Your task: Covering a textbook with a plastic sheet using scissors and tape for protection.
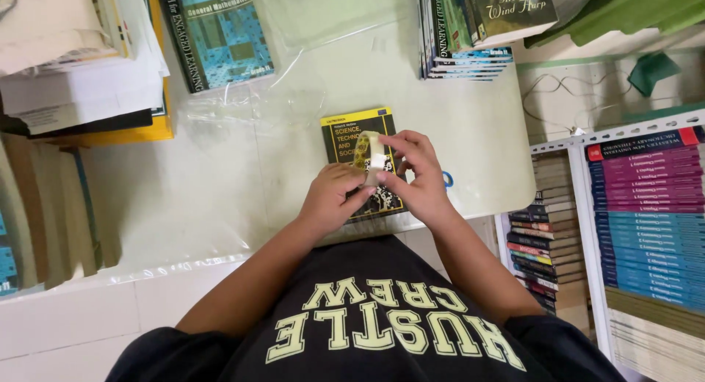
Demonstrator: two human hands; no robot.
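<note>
Both hands hold a roll of clear tape (371, 156) upright over a yellow and black book (349, 135) that lies on the white table (294, 169). My left hand (332, 198) grips the roll's lower left side. From the right, my right hand (415, 175) pinches the roll with its fingers curled over the top. The lower half of the book is hidden by my hands.
A sheet of clear plastic (220, 147) covers the table's left part. A teal textbook (217, 33) and paper stacks (73, 66) lie at the back left, a book stack (470, 30) at the back right. A shelf of stacked books (639, 213) stands to the right. Something small and blue (447, 179) peeks out beside my right hand.
</note>
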